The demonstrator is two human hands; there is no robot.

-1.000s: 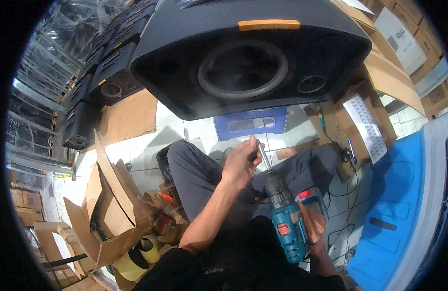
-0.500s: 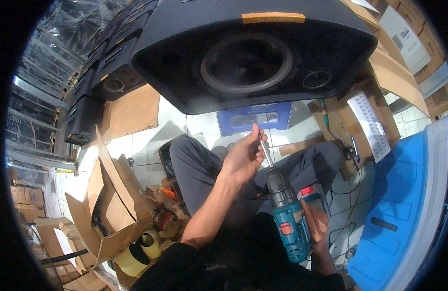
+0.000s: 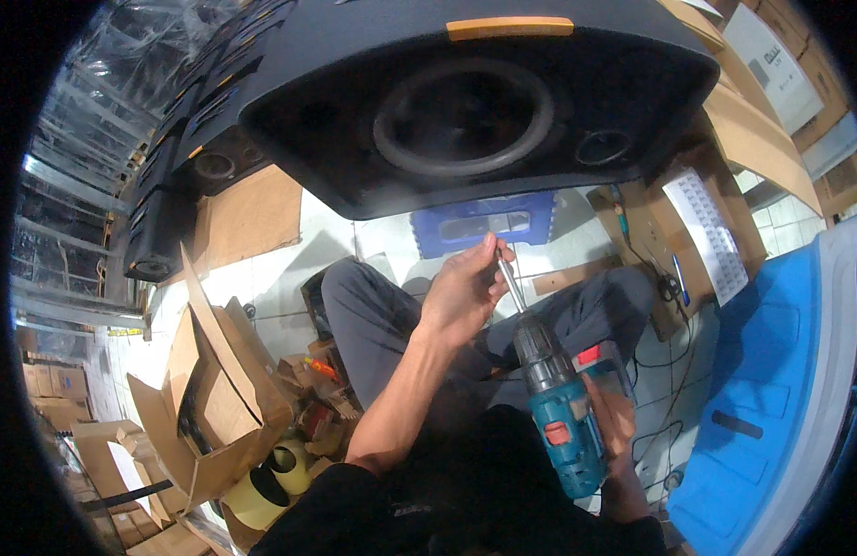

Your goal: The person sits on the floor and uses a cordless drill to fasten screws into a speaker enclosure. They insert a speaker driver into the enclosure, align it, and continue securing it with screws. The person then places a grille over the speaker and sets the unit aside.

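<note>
My right hand point(image 3: 614, 417) is wrapped round the handle of a teal and black cordless drill point(image 3: 564, 422), whose chuck points up and away from me. A long metal bit point(image 3: 513, 285) sticks out of the chuck. At its far end, the thumb and fingers of my left hand point(image 3: 465, 289) are pinched together; whether a small screw is between them is too small to tell. Beyond my hands stands a large black speaker point(image 3: 354, 190) with a round cone and an orange strip on its edge. A blue plastic stool point(image 3: 428, 243) shows beneath it.
At the left are an open cardboard box point(image 3: 229, 435) and yellow tape rolls point(image 3: 254, 500). On the right, a cardboard tray point(image 3: 651, 250) holds a screwdriver point(image 3: 622, 221), a pen point(image 3: 680, 281) and a printed sheet point(image 3: 706, 232). A blue plastic panel point(image 3: 753, 371) stands beside me. More black speakers point(image 3: 159, 227) line the far left.
The drill has turned slightly in my right hand and shifted a little to the right. My left hand stays at the bit's tip. The view has moved slightly.
</note>
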